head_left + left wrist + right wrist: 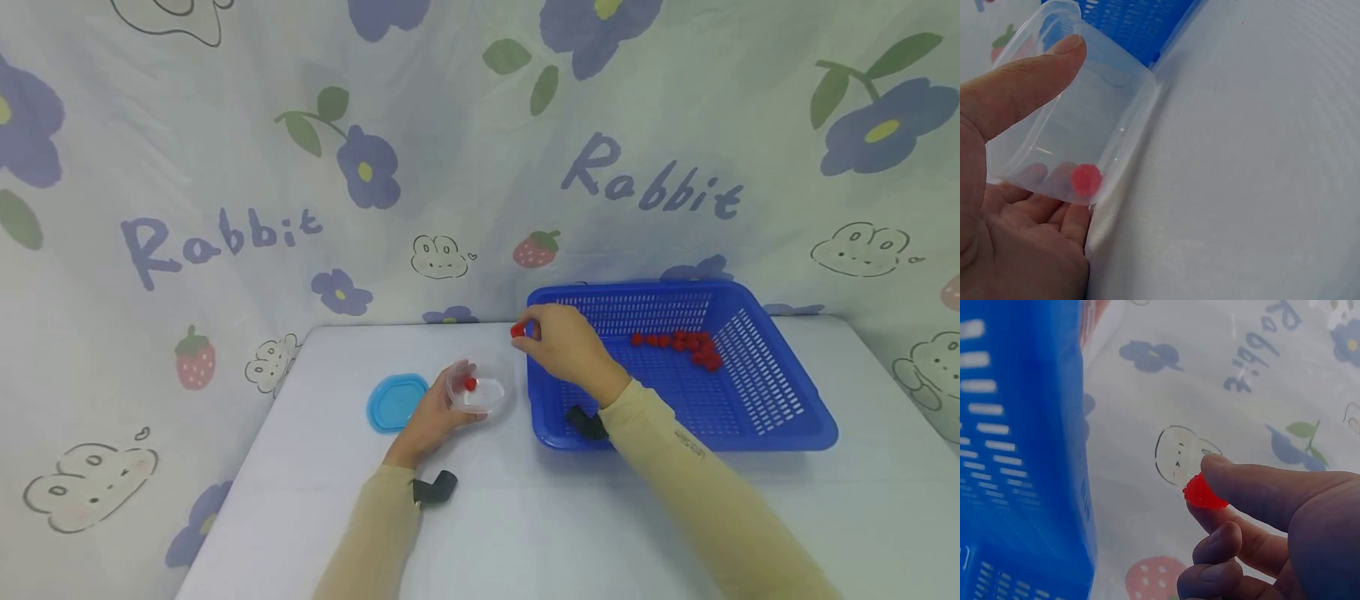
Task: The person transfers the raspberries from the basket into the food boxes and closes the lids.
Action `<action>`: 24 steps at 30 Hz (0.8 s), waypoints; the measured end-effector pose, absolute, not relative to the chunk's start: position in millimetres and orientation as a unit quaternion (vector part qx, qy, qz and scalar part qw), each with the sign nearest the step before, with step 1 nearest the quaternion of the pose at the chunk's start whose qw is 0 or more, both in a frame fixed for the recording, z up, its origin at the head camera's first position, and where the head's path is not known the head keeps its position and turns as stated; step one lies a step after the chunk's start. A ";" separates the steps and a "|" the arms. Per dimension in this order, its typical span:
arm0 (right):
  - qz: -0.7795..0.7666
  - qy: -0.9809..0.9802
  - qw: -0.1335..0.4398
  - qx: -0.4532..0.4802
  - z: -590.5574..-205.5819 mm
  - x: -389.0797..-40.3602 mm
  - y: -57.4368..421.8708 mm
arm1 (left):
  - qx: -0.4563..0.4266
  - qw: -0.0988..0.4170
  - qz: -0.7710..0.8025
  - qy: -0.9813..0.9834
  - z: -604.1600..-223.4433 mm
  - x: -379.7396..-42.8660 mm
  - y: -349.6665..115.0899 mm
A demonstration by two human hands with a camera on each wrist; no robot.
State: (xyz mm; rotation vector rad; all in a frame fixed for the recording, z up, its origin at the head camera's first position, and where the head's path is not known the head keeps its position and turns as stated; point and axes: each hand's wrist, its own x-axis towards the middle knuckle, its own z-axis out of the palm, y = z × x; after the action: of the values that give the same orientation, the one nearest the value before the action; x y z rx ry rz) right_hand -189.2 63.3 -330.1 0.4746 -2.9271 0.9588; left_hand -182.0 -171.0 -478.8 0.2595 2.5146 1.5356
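Note:
My left hand (433,419) grips a clear plastic tub (501,390), thumb on one side and fingers round the other. The tub stands tilted on the white table in the left wrist view. Inside it lies one red raspberry-like piece (1087,180), down by the wall. Between thumb and forefinger my right hand (567,343) pinches another red raspberry (1205,492) with a bumpy surface. That hand hovers over the left rim of a blue basket (637,392), to the right of the tub. Several more red raspberries (693,343) lie in the basket, towards its back right.
A light blue lid (396,403) lies flat on the table (495,533), left of the tub and close to my left hand. Behind the table hangs a white curtain (442,192) printed with flowers and rabbits. The basket's slotted walls rise at the right.

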 end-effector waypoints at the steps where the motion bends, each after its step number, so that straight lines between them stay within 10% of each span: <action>1: 0.307 -0.940 0.006 0.151 -330.5 -189.2 61.1 | 0.087 0.091 0.517 0.847 -478.7 -181.9 -170.8; 24: 0.260 -0.951 -0.070 0.155 -341.9 -202.0 29.6 | 0.094 0.088 0.515 0.847 -480.4 -183.5 -170.4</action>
State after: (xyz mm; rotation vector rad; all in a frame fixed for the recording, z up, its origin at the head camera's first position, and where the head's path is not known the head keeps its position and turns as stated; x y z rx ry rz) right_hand -202.0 29.6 -341.9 0.5092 -3.1273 0.8544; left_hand -183.5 -170.4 -480.4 0.2802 2.5225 1.5332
